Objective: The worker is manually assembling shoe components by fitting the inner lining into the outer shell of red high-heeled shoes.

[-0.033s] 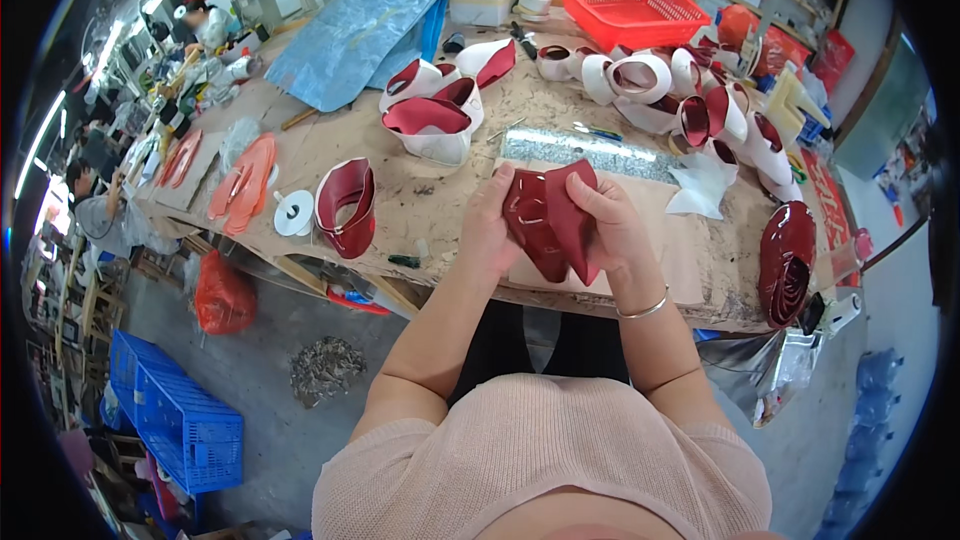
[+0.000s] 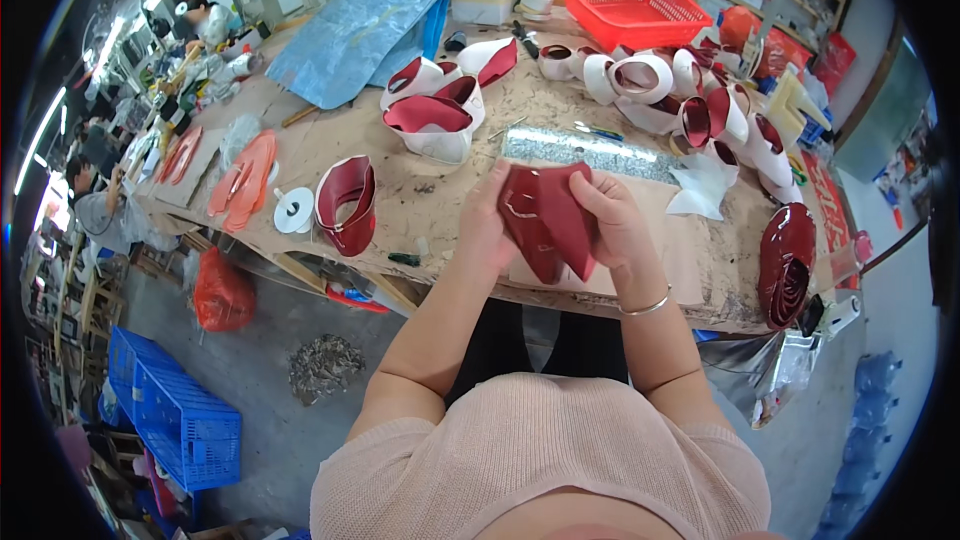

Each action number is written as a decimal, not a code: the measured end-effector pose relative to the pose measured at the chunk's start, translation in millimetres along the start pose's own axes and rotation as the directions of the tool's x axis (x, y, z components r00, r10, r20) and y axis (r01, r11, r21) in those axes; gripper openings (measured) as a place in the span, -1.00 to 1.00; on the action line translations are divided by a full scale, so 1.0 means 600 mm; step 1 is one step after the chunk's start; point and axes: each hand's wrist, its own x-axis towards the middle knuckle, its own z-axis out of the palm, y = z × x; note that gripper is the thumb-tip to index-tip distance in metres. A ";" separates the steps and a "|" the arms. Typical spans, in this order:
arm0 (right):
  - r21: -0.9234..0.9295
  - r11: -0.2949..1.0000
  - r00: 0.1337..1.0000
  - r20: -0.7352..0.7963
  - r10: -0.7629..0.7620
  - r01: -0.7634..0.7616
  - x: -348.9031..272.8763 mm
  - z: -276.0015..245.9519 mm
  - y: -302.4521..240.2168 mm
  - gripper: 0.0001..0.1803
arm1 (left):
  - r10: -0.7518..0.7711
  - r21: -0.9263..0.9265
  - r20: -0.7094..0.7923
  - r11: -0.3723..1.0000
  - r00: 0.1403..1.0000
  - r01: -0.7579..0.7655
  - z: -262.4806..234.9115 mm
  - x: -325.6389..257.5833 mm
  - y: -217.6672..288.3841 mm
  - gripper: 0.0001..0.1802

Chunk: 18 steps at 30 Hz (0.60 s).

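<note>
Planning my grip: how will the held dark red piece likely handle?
The dark red piece is probably flexible, since it looks folded between the left hand and right hand. Its thin edges suggest lightness; its glossy face could be slippery.

Glossy dark-red piece [image 2: 535, 220] above a cluttered surface [image 2: 440, 215]
The left hand [image 2: 484, 227] and right hand [image 2: 618, 224] (the latter wearing a silver bracelet [image 2: 646, 307]) grip its sides; a red basket [image 2: 650, 34] sits farther back.
</note>
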 end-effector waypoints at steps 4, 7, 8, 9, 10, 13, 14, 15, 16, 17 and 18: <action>-0.467 0.866 0.980 -0.002 -0.201 0.176 -0.007 0.014 0.015 -0.67 | -0.024 -0.097 -0.196 0.995 0.980 0.004 0.018 0.018 0.011 -0.63; -0.588 0.778 0.931 -0.108 -0.349 0.223 0.002 0.018 0.029 -0.66 | 0.012 -0.072 -0.219 0.997 0.976 -0.029 0.021 0.021 0.009 -0.62; -0.624 0.740 0.916 -0.096 -0.390 0.250 0.006 0.013 0.033 -0.69 | 0.025 -0.056 -0.217 0.998 0.976 -0.038 0.021 0.022 0.008 -0.61; -0.532 0.808 0.927 -0.106 -0.361 0.253 0.006 0.014 0.032 -0.70 | 0.007 -0.079 -0.213 0.997 0.977 -0.024 0.023 0.023 0.007 -0.60; -0.428 0.867 0.937 -0.114 -0.331 0.254 0.007 0.014 0.032 -0.71 | -0.012 -0.096 -0.211 0.995 0.977 -0.008 0.022 0.023 0.007 -0.60; -0.156 0.965 0.970 -0.088 -0.227 0.212 0.003 0.023 0.034 -0.72 | -0.021 -0.139 -0.239 0.990 0.971 -0.013 0.031 0.021 0.005 -0.57; -0.077 0.979 0.979 -0.065 -0.194 0.188 0.003 0.026 0.031 -0.72 | -0.014 -0.152 -0.252 0.988 0.968 -0.025 0.036 0.021 0.005 -0.55; -0.195 0.968 0.985 -0.046 -0.168 0.156 0.003 0.022 0.024 -0.70 | 0.017 -0.149 -0.188 0.988 0.982 -0.045 0.032 0.024 0.003 -0.56; -0.308 0.943 0.990 -0.023 -0.137 0.123 0.003 0.016 0.013 -0.69 | 0.056 -0.145 -0.127 0.987 0.990 -0.074 0.022 0.026 0.002 -0.56; -0.419 0.903 0.994 -0.005 -0.105 0.094 0.005 0.012 0.001 -0.67 | 0.094 -0.142 -0.063 0.985 0.994 -0.102 0.011 0.029 0.001 -0.56; -0.509 0.851 0.991 0.042 -0.129 0.132 0.010 0.010 -0.007 -0.63 | 0.152 -0.179 -0.062 0.971 0.986 -0.161 0.003 0.032 -0.006 -0.56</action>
